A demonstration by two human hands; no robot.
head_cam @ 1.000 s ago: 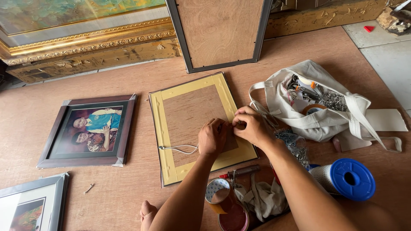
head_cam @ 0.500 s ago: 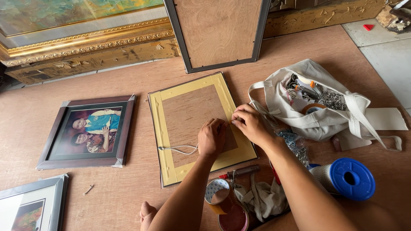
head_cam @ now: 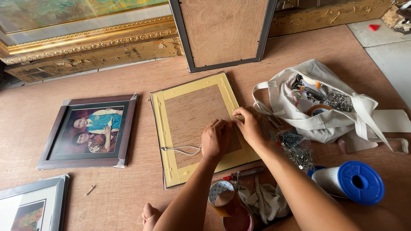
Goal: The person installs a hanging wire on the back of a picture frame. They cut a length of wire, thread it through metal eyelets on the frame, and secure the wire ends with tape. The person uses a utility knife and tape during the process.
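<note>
Fingers of both hands meet at the right border of the face-down frame (head_cam: 195, 128), which lies on the brown floor (head_cam: 128, 201). The left hand (head_cam: 216, 139) is curled, knuckles up, on the backing board; what it pinches I cannot tell. The right hand (head_cam: 250, 126) bends its fingertips on the yellow tape border, seemingly pressing a small fitting, though this is hidden. A white cord (head_cam: 182, 149) runs from the left border to the left hand. For good work, I judge, the cord should stay taut and the frame flat while the knot or fitting is fixed.

Outward: a cream cloth bag (head_cam: 317, 111) with metal hardware, a blue spool of white cord (head_cam: 353, 182), a brown tape roll (head_cam: 222, 196), a clear packet of small metal parts (head_cam: 295, 147), and a framed photo (head_cam: 90, 130) to the left.
</note>
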